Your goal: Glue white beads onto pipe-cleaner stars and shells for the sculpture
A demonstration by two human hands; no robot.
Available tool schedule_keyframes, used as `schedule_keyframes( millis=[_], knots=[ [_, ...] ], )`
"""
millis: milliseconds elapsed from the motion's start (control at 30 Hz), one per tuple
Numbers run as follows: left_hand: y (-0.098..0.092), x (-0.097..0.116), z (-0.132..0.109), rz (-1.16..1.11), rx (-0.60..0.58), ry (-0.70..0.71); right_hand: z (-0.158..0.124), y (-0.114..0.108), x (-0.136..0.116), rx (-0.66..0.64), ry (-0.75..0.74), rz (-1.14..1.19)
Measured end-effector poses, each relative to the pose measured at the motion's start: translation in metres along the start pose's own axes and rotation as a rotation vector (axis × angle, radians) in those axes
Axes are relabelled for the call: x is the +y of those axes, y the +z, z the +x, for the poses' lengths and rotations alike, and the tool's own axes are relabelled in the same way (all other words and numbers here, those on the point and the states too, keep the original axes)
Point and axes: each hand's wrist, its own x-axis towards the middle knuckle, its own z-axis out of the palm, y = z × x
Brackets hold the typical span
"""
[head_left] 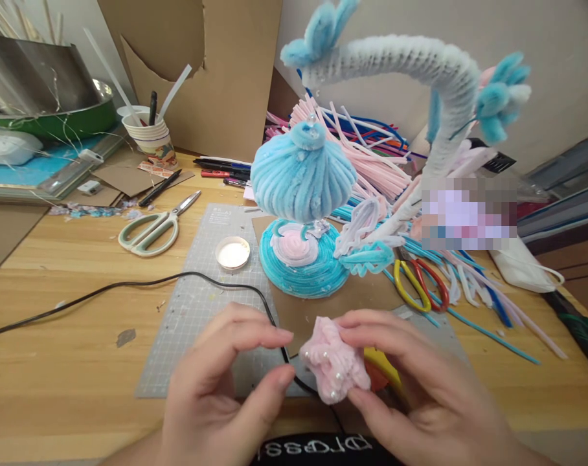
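A pink fuzzy star with small pearl beads on it (pixel 333 362) is pinched at its right side between the thumb and fingers of my right hand (pixel 405 382). To the left of the star, my left hand (pixel 230 382) has its thumb and index finger apart with nothing between them. Partly hidden behind my right hand is a yellow and orange object (pixel 384 367). Beyond my hands stands a pipe-cleaner lamp: a round turquoise base (pixel 304 281), a white curved arm (pixel 410 55) and a light-blue pleated shade (pixel 304 171) hanging over the base.
A grey cutting mat (pixel 177 349) lies under a small dish of white stuff (pixel 232 252) and a piece of cardboard. Across the table runs a black cord (pixel 129 283). Scissors (pixel 151 232), red-and-yellow-handled scissors (pixel 420 285), a paper cup (pixel 151 139) and bundled pipe cleaners (pixel 372 155) surround the lamp.
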Motion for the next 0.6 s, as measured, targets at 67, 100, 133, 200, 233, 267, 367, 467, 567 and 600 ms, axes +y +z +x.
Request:
schedule_keyframes(
  millis=[67,100,133,200,233,267,367,467,567,600],
  knots=[
    [-0.001,0.000,-0.002,-0.012,0.086,-0.028,0.010,-0.002,0.004,-0.023,0.104,0.031],
    [-0.001,-0.001,-0.004,-0.023,0.121,-0.048,0.016,-0.002,0.006,-0.036,0.175,0.051],
    [0.000,-0.002,-0.005,-0.037,0.150,-0.069,0.023,-0.003,0.009,-0.060,0.253,0.065],
    [0.000,-0.004,-0.007,-0.069,0.185,-0.109,0.035,-0.004,0.014,-0.091,0.367,0.039],
    [0.001,-0.005,-0.008,-0.081,0.192,-0.126,0.040,-0.003,0.016,-0.108,0.390,0.011],
    [0.001,-0.006,-0.009,-0.091,0.194,-0.138,0.045,-0.003,0.018,-0.119,0.392,-0.021],
    [0.001,-0.008,-0.010,-0.104,0.189,-0.159,0.053,0.000,0.022,-0.160,0.332,-0.094],
    [0.001,-0.008,-0.009,-0.117,0.184,-0.187,0.056,0.005,0.027,-0.171,0.235,-0.178],
    [0.002,-0.009,-0.008,-0.116,0.182,-0.234,0.059,0.010,0.033,-0.161,0.177,-0.232],
    [0.002,-0.010,-0.007,-0.109,0.180,-0.250,0.060,0.011,0.036,-0.157,0.167,-0.242]
  ],
)
